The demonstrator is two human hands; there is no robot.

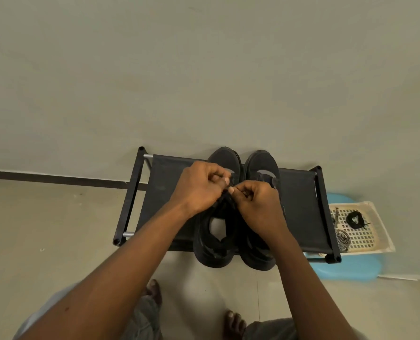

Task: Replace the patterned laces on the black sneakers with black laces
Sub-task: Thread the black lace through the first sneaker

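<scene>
Forearms (120, 273): two, bare, rising from the bottom edge and meeting over the shoes.
Left hand (201, 185): fingers curled, its grip a thumb-and-forefinger pinch on the black lace (230, 186).
Right hand (258, 200): fingers curled too, its grip pinching the same lace, thumb tip almost touching the left thumb.
Black lace: only a short dark piece shows between the two pinches, at the throat of the left sneaker (214, 241).
Sneakers: two, black, side by side, toes toward the wall; the right sneaker (261, 165) is just beside the left one.
Shoe rack (169, 192): one, black fabric shelf carrying both sneakers.
Basket (373, 231): one, cream, slotted, beside the rack's right end.
Spare black lace (355, 220): one coil in the basket.
Patterned lace (342, 238): one coil and one loose strand in the basket; whether one lace or two I cannot tell.
Blue plastic piece (351, 268): one, under the basket.
Feet (155, 290): two, bare, on the floor.
</scene>
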